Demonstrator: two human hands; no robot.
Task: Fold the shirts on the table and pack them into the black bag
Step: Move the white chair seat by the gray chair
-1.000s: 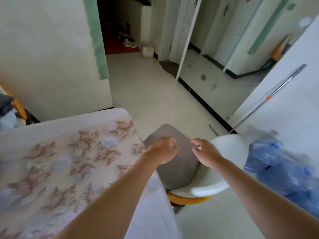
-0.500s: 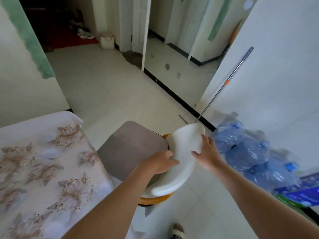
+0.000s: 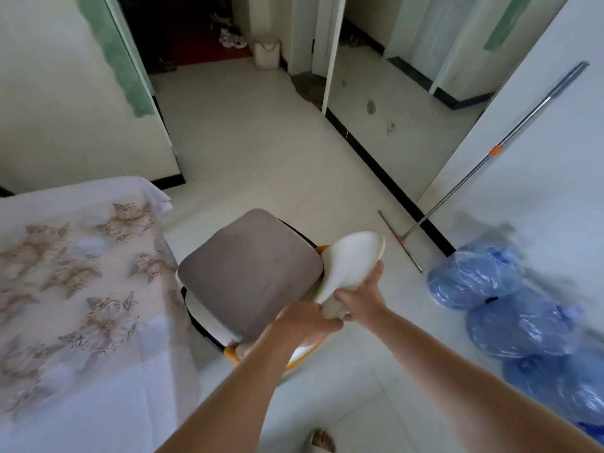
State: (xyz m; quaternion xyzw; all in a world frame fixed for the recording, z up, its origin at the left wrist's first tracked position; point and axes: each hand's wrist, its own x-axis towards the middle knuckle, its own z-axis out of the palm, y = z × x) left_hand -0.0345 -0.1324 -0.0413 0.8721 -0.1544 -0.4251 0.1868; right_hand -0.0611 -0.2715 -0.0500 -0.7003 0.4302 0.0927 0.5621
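Head view looks down on my two hands closed on the white backrest (image 3: 351, 264) of a chair. My left hand (image 3: 305, 322) clamps its lower end from the near side, and my right hand (image 3: 359, 300) grips it just beside the left, thumb stretched up along the edge. Its grey seat cushion (image 3: 250, 273) faces the table (image 3: 81, 289), which stands to my left under a pale cloth printed with brownish flowers; the seat's front edge lies just beside the table's edge

No shirts and no black bag show anywhere in this picture. The stretch of tabletop I can see carries only the cloth, so the task's own things must lie outside the frame, and I cannot say where

I judge this to be a preparation step: I am shifting the chair, perhaps to clear my way to the table or to sit at it, and the folding has not begun. On the floor to my right lie blue plastic bags (image 3: 510, 308), and a long-handled squeegee (image 3: 490, 155) leans against the wall behind them

Next I should set the chair down steadily, keeping it away from the bags and the leaning handle, then let go and turn back to find the shirts
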